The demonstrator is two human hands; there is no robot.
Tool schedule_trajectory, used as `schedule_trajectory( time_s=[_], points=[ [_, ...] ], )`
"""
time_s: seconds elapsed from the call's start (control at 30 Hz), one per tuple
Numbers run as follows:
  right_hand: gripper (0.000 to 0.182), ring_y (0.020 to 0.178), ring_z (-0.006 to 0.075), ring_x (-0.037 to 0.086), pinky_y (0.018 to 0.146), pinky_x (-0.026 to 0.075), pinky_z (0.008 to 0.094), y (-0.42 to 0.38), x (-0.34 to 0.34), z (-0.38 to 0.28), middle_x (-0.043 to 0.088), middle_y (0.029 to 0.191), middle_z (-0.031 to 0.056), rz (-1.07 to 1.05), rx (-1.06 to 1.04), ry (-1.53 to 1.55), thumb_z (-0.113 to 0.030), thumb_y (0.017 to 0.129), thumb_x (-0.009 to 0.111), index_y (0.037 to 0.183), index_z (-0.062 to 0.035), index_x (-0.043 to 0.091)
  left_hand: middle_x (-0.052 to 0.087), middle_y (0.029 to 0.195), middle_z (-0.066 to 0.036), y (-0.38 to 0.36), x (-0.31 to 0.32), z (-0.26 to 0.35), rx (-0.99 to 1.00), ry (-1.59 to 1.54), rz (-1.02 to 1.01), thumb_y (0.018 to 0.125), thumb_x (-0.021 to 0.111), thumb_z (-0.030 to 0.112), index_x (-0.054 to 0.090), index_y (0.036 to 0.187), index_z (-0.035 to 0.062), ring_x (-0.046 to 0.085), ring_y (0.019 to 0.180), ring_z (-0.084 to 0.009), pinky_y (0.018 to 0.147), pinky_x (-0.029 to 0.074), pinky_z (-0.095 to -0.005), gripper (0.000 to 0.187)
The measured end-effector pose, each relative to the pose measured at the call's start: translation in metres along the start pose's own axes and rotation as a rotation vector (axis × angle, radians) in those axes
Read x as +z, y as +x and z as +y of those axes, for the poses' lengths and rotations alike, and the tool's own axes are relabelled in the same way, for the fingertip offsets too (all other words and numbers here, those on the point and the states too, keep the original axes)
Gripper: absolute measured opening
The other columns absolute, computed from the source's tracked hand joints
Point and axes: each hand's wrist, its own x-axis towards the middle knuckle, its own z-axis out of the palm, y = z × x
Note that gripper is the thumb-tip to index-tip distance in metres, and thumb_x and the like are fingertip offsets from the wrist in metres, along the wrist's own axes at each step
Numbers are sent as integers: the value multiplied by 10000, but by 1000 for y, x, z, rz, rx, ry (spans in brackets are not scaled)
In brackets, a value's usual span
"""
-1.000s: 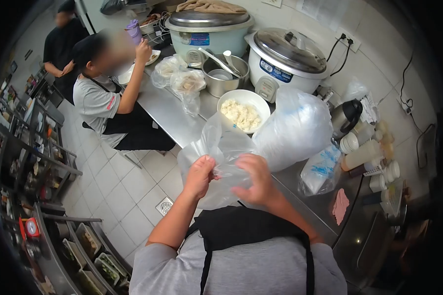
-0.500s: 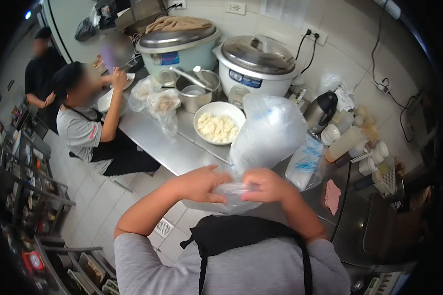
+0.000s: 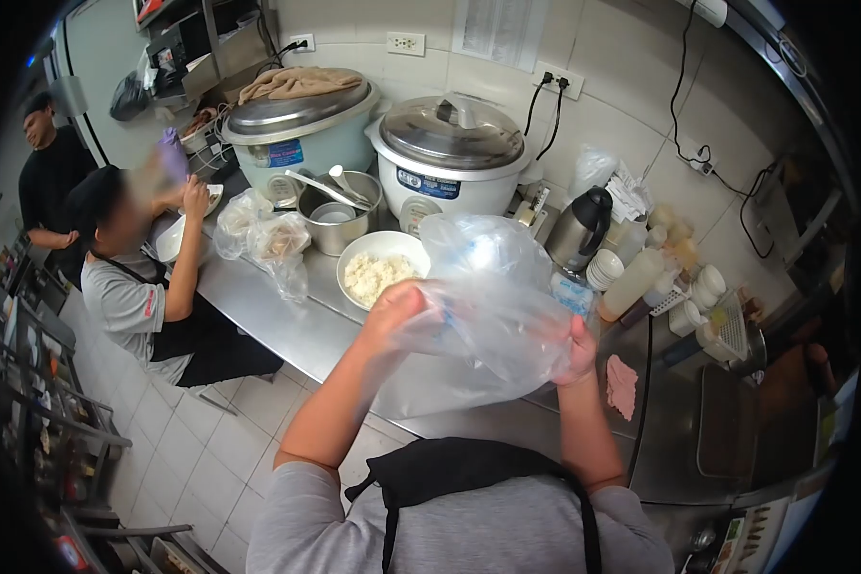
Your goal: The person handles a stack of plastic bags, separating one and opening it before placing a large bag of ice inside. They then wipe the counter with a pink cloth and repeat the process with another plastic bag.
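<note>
A clear plastic bag (image 3: 488,359) is spread wide between my two hands above the steel table. My left hand (image 3: 395,314) is closed on its left side, slightly blurred and partly behind the film. Closed on the right edge is my right hand (image 3: 576,352), with the thumb up. Just beyond my left hand stands a white bowl (image 3: 414,247) of cooked white rice (image 3: 378,275). A larger, filled plastic bag (image 3: 474,234) sits behind the held one, which partly covers it.
Two rice cookers (image 3: 450,143) and a steel pot (image 3: 340,210) with ladles line the wall. A thermal jug (image 3: 581,228), bottles (image 3: 631,282) and a pink cloth (image 3: 621,387) lie right. A co-worker (image 3: 129,277) sits at the left; another person (image 3: 53,191) stands behind.
The plastic bag, bunched between my hands near the table edge before, is now opened out wide. My hands have moved apart, the right one further right. The whole view has shifted a little.
</note>
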Motion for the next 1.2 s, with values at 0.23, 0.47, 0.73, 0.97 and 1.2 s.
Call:
schedule_trajectory(
  time_s=[0.23,0.47,0.73,0.97,1.2],
  points=[
    [320,749,191,508,716,420,349,15,-22,-11,532,773,34,-318,-218,134,-377,796,503,850,-69,570,546,881,-90,13,-22,-46,-76,-649,-426,802,506,331,468,909,33,545,801,-191,697,433,-310,319],
    [524,935,229,506,826,393,378,39,45,-51,539,1014,76,-381,-367,128,-328,846,415,1292,-108,251,491,1111,-84,21,-22,-61,-361,-671,-465,835,455,345,387,1193,32,494,984,-178,863,369,-272,481],
    [356,816,204,562,674,471,321,145,-86,-53,560,943,98,-360,80,127,-215,846,412,1151,-31,424,549,891,-115,104,-45,-29,-174,-854,-386,848,351,407,468,1069,67,528,613,-171,462,452,-257,421],
    [312,855,198,564,686,483,318,134,-54,3,566,955,94,208,125,-352,-197,827,451,1066,0,488,532,597,-73,82,-61,-61,-475,-897,-80,857,331,397,506,912,-8,461,370,-124,302,377,-204,445],
    [334,798,204,574,697,477,333,135,-55,17,577,912,107,383,61,-514,-276,827,407,1002,-16,521,534,599,-62,67,-65,-77,-525,-842,130,863,344,317,520,843,6,451,383,-101,319,365,-208,358]
  ],
)
